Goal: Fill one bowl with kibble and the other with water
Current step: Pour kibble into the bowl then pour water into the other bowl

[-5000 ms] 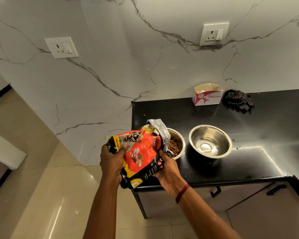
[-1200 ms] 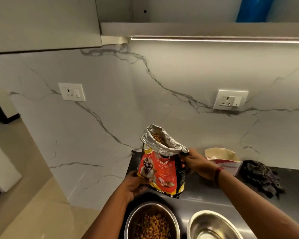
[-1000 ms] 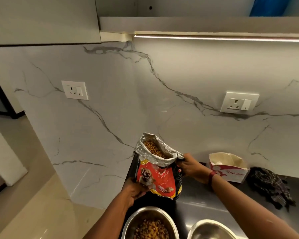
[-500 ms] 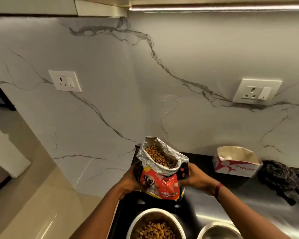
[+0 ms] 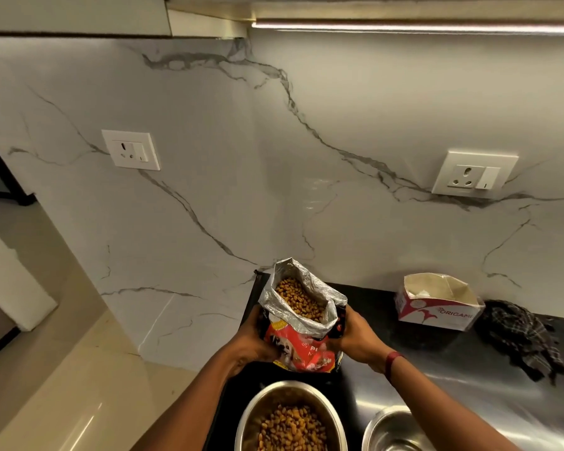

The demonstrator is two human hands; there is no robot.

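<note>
A red kibble bag [image 5: 302, 348] with a silver foil lining stands upright at the back left of the black counter [image 5: 443, 379], its top open and brown kibble showing inside. My left hand [image 5: 254, 340] grips its left side and my right hand [image 5: 355, 336] grips its right side. In front of the bag, a steel bowl [image 5: 251, 415] holds a heap of kibble. A second steel bowl [image 5: 394, 428] sits to its right, cut off by the bottom edge; its contents cannot be seen.
A white and red cardboard box [image 5: 437, 302] stands open at the back of the counter, with a dark checked cloth [image 5: 521, 336] to its right. The marble wall carries two sockets [image 5: 131, 150] [image 5: 474, 174]. The counter's left edge drops to a beige floor [image 5: 46, 385].
The bag went from tipped over the left bowl to upright behind it. In the last second it came down onto the counter, and my right hand slid from its top edge to its side.
</note>
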